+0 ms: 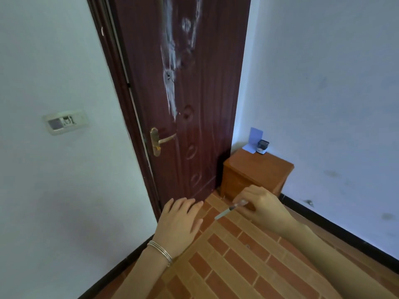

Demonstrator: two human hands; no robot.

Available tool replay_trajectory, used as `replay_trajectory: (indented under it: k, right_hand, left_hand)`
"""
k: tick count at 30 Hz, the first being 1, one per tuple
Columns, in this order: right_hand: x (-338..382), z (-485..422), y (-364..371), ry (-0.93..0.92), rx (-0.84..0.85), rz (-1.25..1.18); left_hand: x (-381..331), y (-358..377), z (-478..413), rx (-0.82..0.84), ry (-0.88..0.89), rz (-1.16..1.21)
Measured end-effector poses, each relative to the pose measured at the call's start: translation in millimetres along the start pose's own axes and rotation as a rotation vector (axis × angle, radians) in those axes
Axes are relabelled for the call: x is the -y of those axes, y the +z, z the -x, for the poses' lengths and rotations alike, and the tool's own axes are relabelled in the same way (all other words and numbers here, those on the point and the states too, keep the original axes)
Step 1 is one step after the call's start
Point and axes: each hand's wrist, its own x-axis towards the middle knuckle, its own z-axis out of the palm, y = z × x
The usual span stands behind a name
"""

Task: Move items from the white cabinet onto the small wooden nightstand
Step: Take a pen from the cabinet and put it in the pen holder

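Observation:
The small wooden nightstand (257, 167) stands in the corner, right of the door. At the back of its top sit a small dark ink bottle (262, 147) and a pale blue card (254, 139) leaning on the wall. My right hand (262, 207) is held in front of the nightstand, fingers pinched on a thin pen (230, 209) that points down to the left. My left hand (180, 223) hovers flat with fingers apart, holding nothing; bracelets circle its wrist. The white cabinet is not in view.
A dark red wooden door (183, 93) with a brass handle (159, 140) is shut straight ahead. A wall switch plate (65, 121) sits on the left wall. The floor (244, 262) is brick-patterned tile with black skirting along the white walls.

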Motion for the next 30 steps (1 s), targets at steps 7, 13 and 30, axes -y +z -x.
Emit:
replay_trajectory:
  k: [7,13,30]
  right_hand:
    - [-37.9,-12.0,10.8,0.132,0.028,-0.044]
    - [-92.3,-32.4,25.6,0.149,0.042,0.006]
    - [-311.4,-150.8,0.0,0.184,-0.040,0.125]
  left_hand:
    - [9.9,46.6,-49.7,0.043,0.120,0.107]
    - [18.6,91.9,-102.1,0.118,0.152,0.113]
    - [25.0,173.6,-358.3,0.041,0.322,0.165]
